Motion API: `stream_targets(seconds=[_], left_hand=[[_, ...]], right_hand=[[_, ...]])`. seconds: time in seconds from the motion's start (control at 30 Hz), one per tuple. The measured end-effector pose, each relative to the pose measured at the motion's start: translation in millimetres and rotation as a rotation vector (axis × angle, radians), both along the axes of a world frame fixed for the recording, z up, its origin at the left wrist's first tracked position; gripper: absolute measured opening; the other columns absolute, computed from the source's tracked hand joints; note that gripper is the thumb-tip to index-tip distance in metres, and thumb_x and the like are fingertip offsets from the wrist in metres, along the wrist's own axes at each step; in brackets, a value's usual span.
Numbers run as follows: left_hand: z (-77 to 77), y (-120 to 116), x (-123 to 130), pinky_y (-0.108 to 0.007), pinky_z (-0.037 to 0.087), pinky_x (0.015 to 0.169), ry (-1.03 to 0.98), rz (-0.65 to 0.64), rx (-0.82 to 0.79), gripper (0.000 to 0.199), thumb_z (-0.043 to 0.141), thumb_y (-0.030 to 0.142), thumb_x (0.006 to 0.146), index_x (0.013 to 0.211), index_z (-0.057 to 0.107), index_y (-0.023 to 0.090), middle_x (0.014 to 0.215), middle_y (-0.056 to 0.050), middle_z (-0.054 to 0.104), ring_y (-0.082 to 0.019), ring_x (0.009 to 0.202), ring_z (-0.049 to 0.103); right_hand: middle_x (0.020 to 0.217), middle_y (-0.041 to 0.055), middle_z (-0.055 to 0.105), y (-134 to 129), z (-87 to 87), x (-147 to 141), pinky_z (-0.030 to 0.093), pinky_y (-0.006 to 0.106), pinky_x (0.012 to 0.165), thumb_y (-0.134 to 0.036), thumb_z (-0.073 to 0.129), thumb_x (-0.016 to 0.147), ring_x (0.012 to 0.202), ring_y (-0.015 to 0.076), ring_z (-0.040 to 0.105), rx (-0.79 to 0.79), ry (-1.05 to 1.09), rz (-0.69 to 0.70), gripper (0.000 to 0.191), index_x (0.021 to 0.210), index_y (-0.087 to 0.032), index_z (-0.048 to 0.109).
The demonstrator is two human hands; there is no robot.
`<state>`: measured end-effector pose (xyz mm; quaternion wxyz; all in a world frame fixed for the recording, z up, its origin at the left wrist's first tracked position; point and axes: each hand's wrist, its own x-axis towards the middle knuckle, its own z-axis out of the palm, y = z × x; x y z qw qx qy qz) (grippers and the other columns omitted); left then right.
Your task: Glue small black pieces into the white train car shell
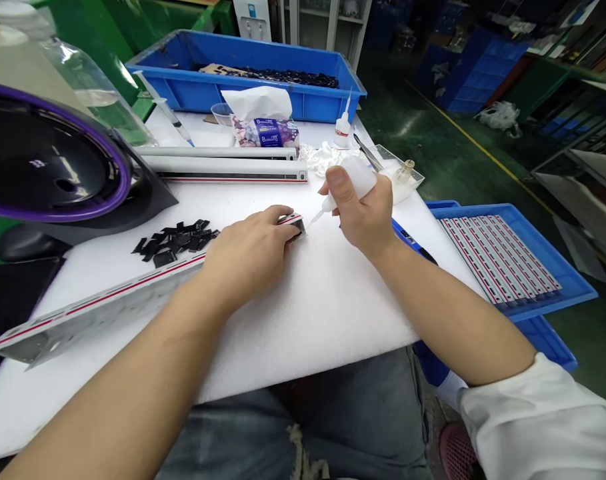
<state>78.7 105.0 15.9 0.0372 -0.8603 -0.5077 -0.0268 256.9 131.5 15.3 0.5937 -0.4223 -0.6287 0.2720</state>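
Observation:
My left hand (255,257) grips the far end of a long grey metal profile (117,307) with a red stripe, which runs back to the left edge of the table. My right hand (365,213) squeezes a white squeeze bottle (355,179), tilted with its thin nozzle pointing down and left. The nozzle tip is beside the open end of the profile; whether they touch I cannot tell. A pile of small black pieces (175,241) lies behind the profile, left of my left hand.
Two more profiles (227,170) lie at the back, before a tissue pack (267,132) and a blue bin (203,90). A purple-rimmed fan (53,160) stands left. Right are a blue pen-like tool (407,239) and a blue tray (575,288) of profiles.

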Motion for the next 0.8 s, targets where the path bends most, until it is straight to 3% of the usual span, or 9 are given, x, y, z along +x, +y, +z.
stream_targets(seconds=[0.3, 0.63, 0.8], left_hand=[[1.8, -0.8, 1.1, -0.039, 0.056, 0.075, -0.021, 0.021, -0.034, 0.038, 0.039, 0.028, 0.092, 0.116, 0.069, 0.03, 0.142, 0.001, 0.052, -0.027, 0.107, 0.063], [3.4, -1.6, 1.7, -0.041, 0.056, 0.08, -0.053, 0.033, -0.068, 0.037, 0.041, 0.028, 0.092, 0.115, 0.07, 0.03, 0.143, -0.001, 0.051, -0.029, 0.108, 0.063], [4.1, -1.8, 2.0, -0.042, 0.055, 0.081, -0.06, 0.035, -0.079, 0.039, 0.04, 0.028, 0.091, 0.116, 0.07, 0.029, 0.143, -0.001, 0.051, -0.029, 0.108, 0.063]], right_hand=[[0.057, -0.0022, 0.051, 8.8, -11.1, 0.9, 0.043, 0.027, 0.052, -0.061, 0.054, 0.089, 0.057, 0.0122, 0.054, 0.02, -0.094, -0.016, 0.046, 0.066, -0.021, 0.058], [0.059, -0.0024, 0.046, 2.5, -6.2, -4.2, 0.037, 0.025, 0.045, -0.059, 0.062, 0.084, 0.058, 0.0131, 0.054, -0.269, 0.139, 0.173, 0.037, 0.073, -0.024, 0.058], [0.06, -0.0014, 0.046, 4.1, -8.6, -3.6, 0.037, 0.026, 0.044, -0.064, 0.062, 0.081, 0.059, 0.0143, 0.055, -0.27, 0.161, 0.17, 0.04, 0.074, -0.025, 0.059]])
